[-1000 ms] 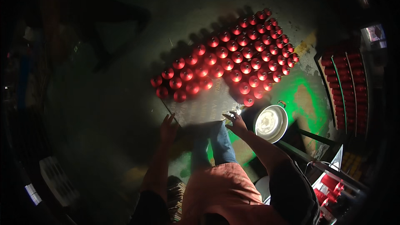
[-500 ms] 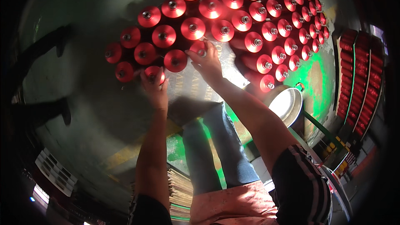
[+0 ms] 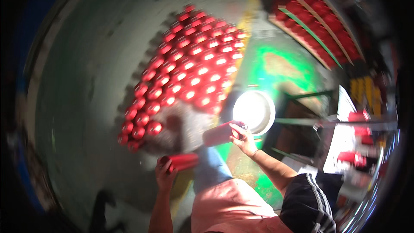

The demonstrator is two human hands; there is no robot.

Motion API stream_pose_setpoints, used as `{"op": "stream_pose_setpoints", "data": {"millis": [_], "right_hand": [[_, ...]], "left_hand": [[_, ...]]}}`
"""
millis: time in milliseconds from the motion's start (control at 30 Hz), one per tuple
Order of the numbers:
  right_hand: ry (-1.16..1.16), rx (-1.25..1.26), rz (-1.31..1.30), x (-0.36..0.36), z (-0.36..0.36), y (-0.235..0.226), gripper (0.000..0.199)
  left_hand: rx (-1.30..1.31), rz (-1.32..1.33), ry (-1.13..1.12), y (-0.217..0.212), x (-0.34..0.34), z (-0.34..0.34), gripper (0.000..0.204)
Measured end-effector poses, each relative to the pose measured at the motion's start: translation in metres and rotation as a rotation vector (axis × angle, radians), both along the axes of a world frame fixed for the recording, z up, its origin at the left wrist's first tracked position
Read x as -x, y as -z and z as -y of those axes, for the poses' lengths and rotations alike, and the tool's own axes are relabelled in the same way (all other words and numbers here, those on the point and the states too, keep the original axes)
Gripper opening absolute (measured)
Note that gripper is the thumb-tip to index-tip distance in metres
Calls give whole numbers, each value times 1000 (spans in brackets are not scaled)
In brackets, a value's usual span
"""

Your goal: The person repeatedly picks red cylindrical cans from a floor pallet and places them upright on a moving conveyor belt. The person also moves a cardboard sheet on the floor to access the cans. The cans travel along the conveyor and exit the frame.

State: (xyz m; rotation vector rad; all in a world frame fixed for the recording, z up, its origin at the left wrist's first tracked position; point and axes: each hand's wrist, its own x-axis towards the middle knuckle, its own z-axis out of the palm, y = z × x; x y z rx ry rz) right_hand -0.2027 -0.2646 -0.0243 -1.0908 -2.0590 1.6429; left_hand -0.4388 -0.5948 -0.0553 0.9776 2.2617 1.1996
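My left hand (image 3: pixel 165 173) is closed round one end of a red metal cylinder (image 3: pixel 185 161), held nearly level in front of my legs. Higher and to the right, my right hand (image 3: pixel 244 141) grips the neck end of another cylinder (image 3: pixel 217 133), paler in the glare and slightly tilted. Both look like fire extinguisher bodies with a domed end and a short metal neck. Beyond them, a large group of upright red cylinders (image 3: pixel 188 64) stands close together on the floor. Motion blur softens their necks and my fingers.
Beside my right hand stands a round pale metal pot (image 3: pixel 266 103), its inside bright with light. A dark green metal frame (image 3: pixel 302 121) lies right of it. Stacked red cylinders (image 3: pixel 318 21) with strips between layers stand far right. More red cylinders (image 3: pixel 353 159) rest near a bright surface at right.
Both hands have lifted a red cylinder each from the near edge of the group and brought them back toward my body, tipped onto their sides. My view has swung to the right.
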Motion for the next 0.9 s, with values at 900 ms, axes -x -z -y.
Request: {"op": "stream_pose_setpoints", "data": {"millis": [900], "right_hand": [[764,1192,-1495,-220,-86,-190,56]], "left_hand": [[-225,2233,209,-100,-224,-417,46]]}}
